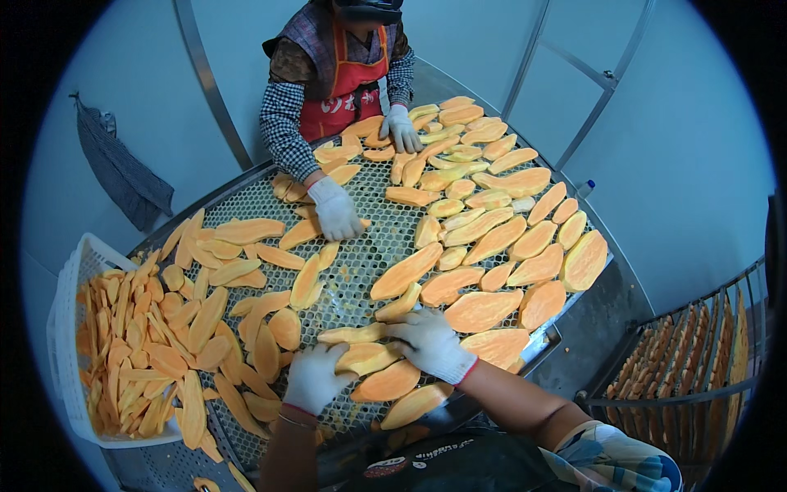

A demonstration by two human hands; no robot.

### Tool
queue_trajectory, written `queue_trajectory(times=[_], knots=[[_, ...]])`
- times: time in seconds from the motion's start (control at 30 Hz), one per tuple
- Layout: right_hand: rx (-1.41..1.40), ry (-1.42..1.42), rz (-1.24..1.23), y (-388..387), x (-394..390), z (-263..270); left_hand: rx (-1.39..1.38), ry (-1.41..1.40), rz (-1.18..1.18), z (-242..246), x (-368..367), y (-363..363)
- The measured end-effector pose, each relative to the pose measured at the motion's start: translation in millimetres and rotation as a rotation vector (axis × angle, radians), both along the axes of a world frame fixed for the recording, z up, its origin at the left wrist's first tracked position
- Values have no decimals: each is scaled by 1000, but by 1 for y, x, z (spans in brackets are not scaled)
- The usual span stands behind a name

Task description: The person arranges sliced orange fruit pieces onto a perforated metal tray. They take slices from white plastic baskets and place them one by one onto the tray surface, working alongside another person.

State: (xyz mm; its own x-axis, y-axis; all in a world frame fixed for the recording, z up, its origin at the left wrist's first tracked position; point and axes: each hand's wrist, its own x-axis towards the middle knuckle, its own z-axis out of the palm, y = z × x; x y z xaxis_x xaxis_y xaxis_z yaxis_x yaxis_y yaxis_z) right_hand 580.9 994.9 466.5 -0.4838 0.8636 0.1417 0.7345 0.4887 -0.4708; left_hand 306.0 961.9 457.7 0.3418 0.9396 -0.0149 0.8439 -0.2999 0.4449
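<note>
My left hand (318,376), in a white knit glove, is at the near edge of a mesh drying tray (344,277), its fingertips at the left end of an orange sweet potato slice (364,358). My right hand (430,344), gloved alike, touches the right ends of that slice and of a narrower slice (350,334) just beyond it. More slices lie flat in rows over the tray's right side, such as a large one (482,310). Overlapping slices (209,317) are heaped on its left side. Whether either hand grips a slice is hard to tell.
A white plastic basket (61,344) full of slices stands at the left. Across the tray, a co-worker in a red apron (344,98) has both gloved hands (335,209) on slices. A rack (676,400) of loaded trays stands at the lower right. A cloth hangs on the left wall.
</note>
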Motion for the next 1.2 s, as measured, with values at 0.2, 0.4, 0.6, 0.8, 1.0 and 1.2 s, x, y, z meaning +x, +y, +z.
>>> queue_trajectory(times=[0.2,0.4,0.6,0.8,1.0,1.2], knots=[[146,-208,221,32,-44,-29,119,-47,94,-31,7,-18],[131,-320,282,45,-50,-49,-136,-495,379,-2,-34,-20],[-11,-179,269,40,-36,-26,-466,-903,687,-4,-39,8],[-164,299,-92,37,-1,-1,-528,-638,534,-18,1,53],[-83,312,-159,21,19,5,71,-443,330,-64,-1,42],[-88,326,-151,13,22,-13,5,-298,145,-51,-10,38]])
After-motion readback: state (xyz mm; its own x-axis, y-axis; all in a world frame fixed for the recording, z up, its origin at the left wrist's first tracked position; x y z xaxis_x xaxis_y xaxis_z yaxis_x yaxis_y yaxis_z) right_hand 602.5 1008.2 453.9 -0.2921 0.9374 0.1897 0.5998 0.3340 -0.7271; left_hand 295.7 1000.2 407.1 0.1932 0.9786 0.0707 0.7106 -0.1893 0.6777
